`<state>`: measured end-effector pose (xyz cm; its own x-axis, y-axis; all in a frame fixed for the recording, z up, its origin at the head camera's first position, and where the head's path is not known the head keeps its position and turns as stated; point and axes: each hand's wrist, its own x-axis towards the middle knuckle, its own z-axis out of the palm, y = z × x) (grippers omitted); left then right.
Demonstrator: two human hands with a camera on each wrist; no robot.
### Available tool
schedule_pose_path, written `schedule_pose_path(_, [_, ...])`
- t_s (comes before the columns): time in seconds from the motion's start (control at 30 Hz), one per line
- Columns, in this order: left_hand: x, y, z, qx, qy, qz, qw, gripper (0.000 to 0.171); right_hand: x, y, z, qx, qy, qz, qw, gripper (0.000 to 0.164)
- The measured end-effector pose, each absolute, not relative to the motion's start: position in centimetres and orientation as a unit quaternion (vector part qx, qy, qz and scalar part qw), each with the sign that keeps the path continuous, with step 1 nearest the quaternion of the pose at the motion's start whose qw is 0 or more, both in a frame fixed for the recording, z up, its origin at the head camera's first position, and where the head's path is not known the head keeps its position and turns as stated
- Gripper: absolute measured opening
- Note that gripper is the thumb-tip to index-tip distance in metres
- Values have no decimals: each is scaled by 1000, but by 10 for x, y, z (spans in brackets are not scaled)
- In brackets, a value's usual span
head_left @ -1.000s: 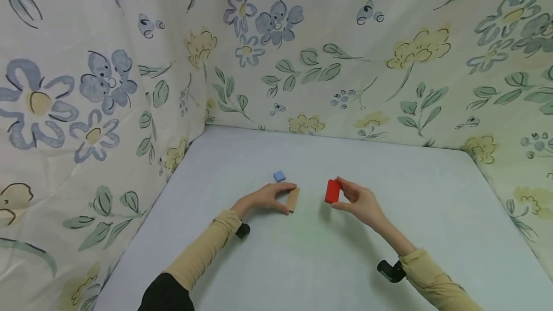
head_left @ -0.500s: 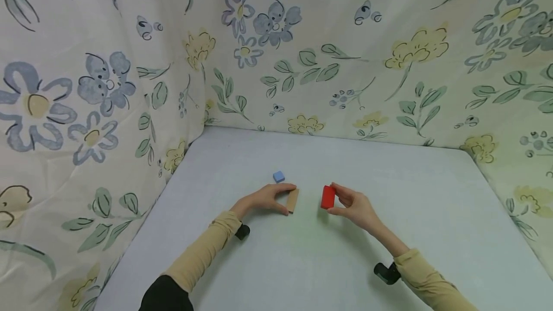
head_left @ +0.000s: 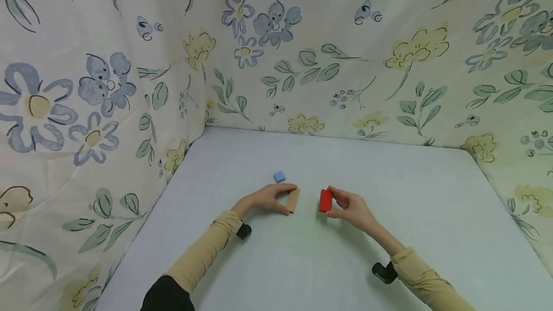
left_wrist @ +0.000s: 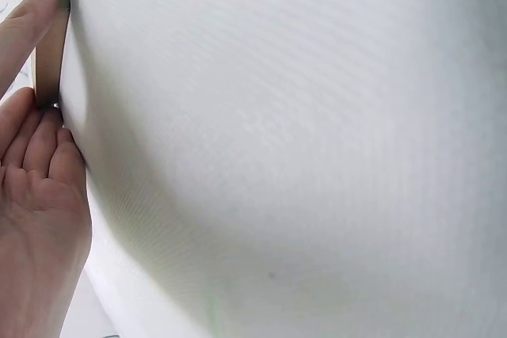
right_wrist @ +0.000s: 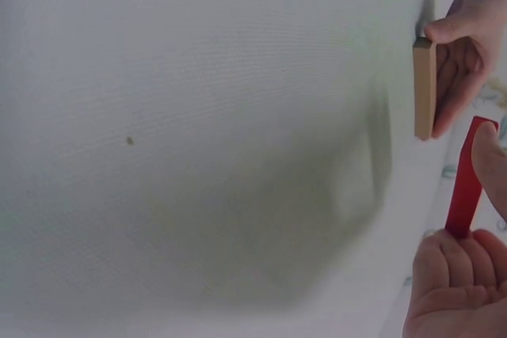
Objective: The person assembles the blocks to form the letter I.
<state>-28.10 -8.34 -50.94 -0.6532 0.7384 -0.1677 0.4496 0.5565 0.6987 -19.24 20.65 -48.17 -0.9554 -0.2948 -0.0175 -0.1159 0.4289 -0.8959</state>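
Note:
My left hand [head_left: 263, 197] pinches a flat tan wooden block [head_left: 293, 201] by its two ends, thumb at the near end and fingers at the far one. That block lies on the white table. To its right, my right hand [head_left: 352, 209] holds a red block [head_left: 326, 201] between thumb and fingertips. In the right wrist view the red block [right_wrist: 466, 184] hangs above the surface, apart from the tan block [right_wrist: 425, 89]. A small blue block [head_left: 279, 176] sits on the table just beyond my left fingers, touched by neither hand.
The white table [head_left: 389, 181] runs back to a flower-patterned cloth [head_left: 328, 76] hanging behind it. More of this cloth hangs along the left side. Black wrist cameras [head_left: 384, 272] are strapped to both forearms.
My right hand has moved the red block left and nearer to me, lower toward the table and closer to the tan block. My left hand and the blue block have stayed put.

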Motion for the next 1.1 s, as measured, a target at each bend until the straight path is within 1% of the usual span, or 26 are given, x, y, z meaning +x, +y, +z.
schedule_pose_path(0.9, [-279, -84, -507, 344, 853, 318, 229, 80, -194, 203, -502, -135, 853, -493, 100, 76])
schedule_pose_path(1.1, [-279, -83, -505, 343, 852, 320, 232, 80, -193, 202, -503, -147, 867, -468, 92, 74])
